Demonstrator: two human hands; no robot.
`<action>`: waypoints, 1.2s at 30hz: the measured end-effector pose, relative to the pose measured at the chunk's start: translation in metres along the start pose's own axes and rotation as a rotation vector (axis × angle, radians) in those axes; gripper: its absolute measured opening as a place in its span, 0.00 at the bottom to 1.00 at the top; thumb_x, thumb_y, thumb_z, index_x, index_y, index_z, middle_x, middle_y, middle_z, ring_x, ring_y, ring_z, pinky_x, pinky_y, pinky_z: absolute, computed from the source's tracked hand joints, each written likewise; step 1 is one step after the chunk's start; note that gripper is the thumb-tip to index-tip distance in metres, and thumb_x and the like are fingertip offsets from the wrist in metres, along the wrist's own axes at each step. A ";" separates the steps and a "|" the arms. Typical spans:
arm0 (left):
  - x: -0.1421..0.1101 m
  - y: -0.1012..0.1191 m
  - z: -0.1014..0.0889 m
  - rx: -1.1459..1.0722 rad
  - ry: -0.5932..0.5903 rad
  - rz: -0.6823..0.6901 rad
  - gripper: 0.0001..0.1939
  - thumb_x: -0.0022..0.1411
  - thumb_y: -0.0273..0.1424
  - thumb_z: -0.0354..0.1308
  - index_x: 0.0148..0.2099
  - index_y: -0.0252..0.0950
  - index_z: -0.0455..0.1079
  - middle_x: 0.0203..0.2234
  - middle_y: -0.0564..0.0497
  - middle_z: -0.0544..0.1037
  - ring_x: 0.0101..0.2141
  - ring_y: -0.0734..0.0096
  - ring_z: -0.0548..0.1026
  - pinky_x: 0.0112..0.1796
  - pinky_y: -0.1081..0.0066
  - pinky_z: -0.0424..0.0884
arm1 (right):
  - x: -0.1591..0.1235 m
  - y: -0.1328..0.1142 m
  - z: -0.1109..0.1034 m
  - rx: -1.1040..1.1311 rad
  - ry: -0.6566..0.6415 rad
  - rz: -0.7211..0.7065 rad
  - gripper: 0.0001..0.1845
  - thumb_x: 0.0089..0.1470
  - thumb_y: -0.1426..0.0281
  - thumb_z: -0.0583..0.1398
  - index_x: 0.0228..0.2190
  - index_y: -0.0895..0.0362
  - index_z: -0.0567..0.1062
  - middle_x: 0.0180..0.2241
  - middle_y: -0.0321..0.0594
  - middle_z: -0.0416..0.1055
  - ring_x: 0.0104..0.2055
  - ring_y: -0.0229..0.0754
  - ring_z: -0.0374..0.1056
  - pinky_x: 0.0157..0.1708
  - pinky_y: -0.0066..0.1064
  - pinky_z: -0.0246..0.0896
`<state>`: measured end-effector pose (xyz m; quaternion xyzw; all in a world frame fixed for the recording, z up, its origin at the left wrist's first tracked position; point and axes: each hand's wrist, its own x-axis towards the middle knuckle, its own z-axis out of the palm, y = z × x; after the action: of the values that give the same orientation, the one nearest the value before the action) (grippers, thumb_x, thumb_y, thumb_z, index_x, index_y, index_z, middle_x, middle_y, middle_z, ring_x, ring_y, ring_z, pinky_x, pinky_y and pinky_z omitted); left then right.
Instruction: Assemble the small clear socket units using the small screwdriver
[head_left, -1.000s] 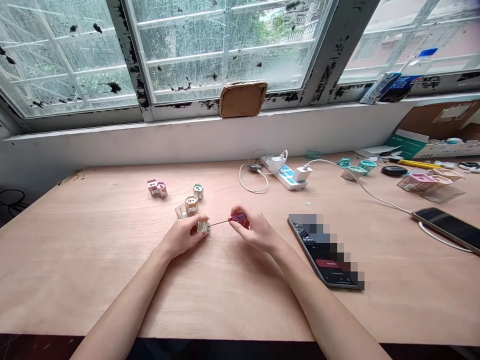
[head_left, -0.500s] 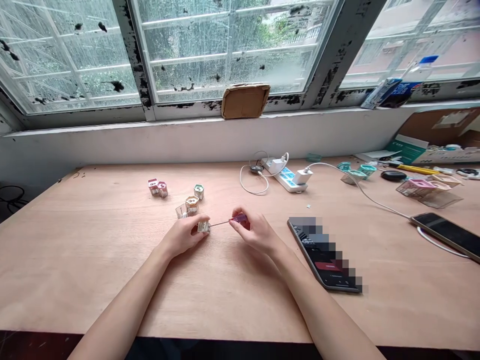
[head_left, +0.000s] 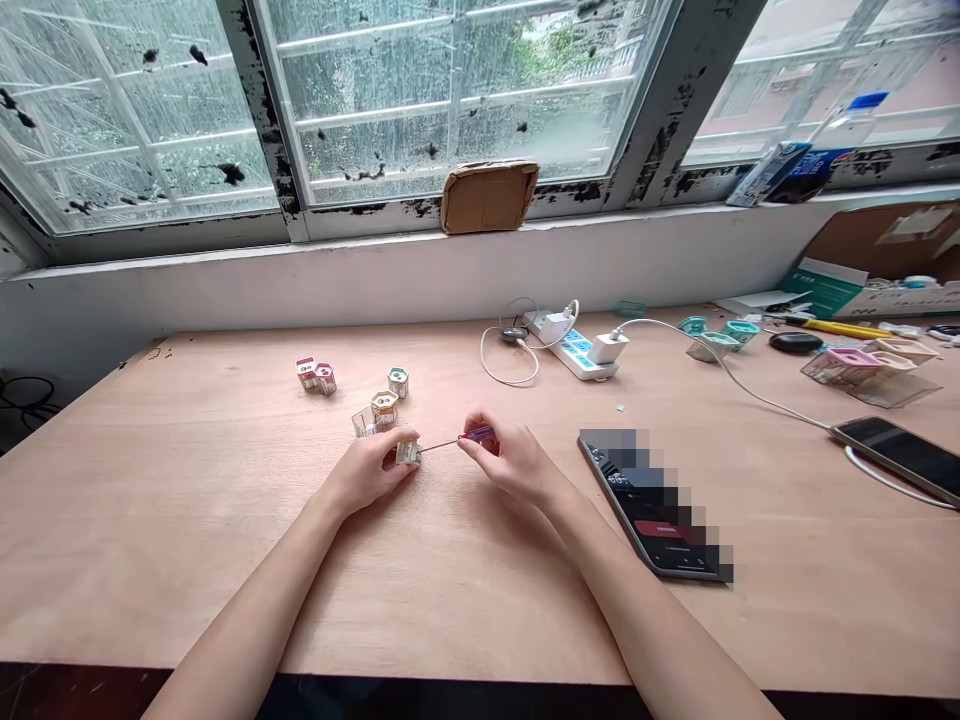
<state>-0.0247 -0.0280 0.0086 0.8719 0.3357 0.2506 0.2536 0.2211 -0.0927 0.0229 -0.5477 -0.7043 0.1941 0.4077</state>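
Between the thumb and fingers of my left hand (head_left: 367,468) is a small pale box-like piece (head_left: 407,453), low over the table. My right hand (head_left: 510,458) is closed on the purplish-red handle of a screwdriver (head_left: 442,445). Its thin shaft points left, and the tip meets the right side of the pale piece; the exact contact is too small to make out. Just beyond my left hand stand a clear box (head_left: 365,422), an orange-rimmed hexagonal piece (head_left: 385,405) and a green-topped one (head_left: 398,381). Two red-topped pieces (head_left: 316,376) sit together farther left.
A phone (head_left: 652,510) lies beside my right forearm, and another phone (head_left: 900,455) is on a white cable. At the back stands a power strip (head_left: 574,350) with plugs. Teal pieces (head_left: 712,345), pink-topped containers (head_left: 847,368) and an open carton (head_left: 892,300) occupy the right side.
The view has shifted very slightly. Both hands keep the same grip, with the screwdriver against the pale piece in nearly the same position.
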 end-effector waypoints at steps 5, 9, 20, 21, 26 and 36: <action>0.000 0.000 0.000 -0.001 0.010 0.014 0.19 0.61 0.29 0.60 0.55 0.40 0.71 0.39 0.51 0.81 0.33 0.72 0.76 0.36 0.73 0.72 | 0.001 0.002 0.004 -0.049 0.075 -0.001 0.13 0.59 0.59 0.61 0.29 0.54 0.71 0.29 0.41 0.78 0.29 0.41 0.71 0.28 0.30 0.61; 0.001 0.001 0.000 -0.013 0.000 0.004 0.19 0.60 0.28 0.60 0.55 0.41 0.71 0.42 0.51 0.81 0.36 0.70 0.77 0.38 0.72 0.73 | 0.000 0.006 0.004 -0.101 0.100 -0.005 0.15 0.58 0.57 0.63 0.28 0.54 0.73 0.29 0.40 0.79 0.28 0.41 0.72 0.28 0.30 0.60; 0.001 0.000 0.002 -0.008 0.009 -0.001 0.18 0.60 0.28 0.60 0.54 0.40 0.71 0.38 0.52 0.81 0.31 0.73 0.74 0.35 0.73 0.71 | 0.000 0.004 0.005 -0.174 0.126 -0.016 0.24 0.59 0.49 0.60 0.23 0.54 0.72 0.23 0.39 0.76 0.22 0.39 0.68 0.23 0.29 0.54; 0.001 0.000 0.002 -0.001 0.009 -0.001 0.18 0.60 0.28 0.60 0.53 0.40 0.72 0.37 0.52 0.80 0.31 0.73 0.74 0.34 0.73 0.71 | 0.000 0.005 0.005 -0.171 0.130 -0.014 0.24 0.59 0.48 0.59 0.23 0.54 0.72 0.22 0.38 0.75 0.22 0.39 0.68 0.23 0.29 0.54; 0.001 0.003 0.001 0.005 0.016 0.014 0.19 0.60 0.28 0.60 0.54 0.39 0.71 0.39 0.51 0.81 0.31 0.72 0.74 0.36 0.72 0.72 | 0.001 0.007 0.007 -0.165 0.159 0.008 0.27 0.57 0.45 0.59 0.21 0.54 0.71 0.19 0.37 0.72 0.21 0.39 0.66 0.22 0.29 0.53; 0.000 -0.003 0.002 -0.043 0.037 0.021 0.18 0.61 0.29 0.62 0.54 0.39 0.71 0.42 0.49 0.81 0.36 0.69 0.78 0.40 0.70 0.76 | -0.001 0.010 0.018 0.066 0.235 0.078 0.24 0.57 0.49 0.60 0.22 0.55 0.72 0.17 0.33 0.64 0.19 0.35 0.56 0.20 0.29 0.49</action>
<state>-0.0245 -0.0264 0.0053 0.8650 0.3257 0.2764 0.2634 0.2130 -0.0872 0.0044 -0.5801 -0.6231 0.1673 0.4972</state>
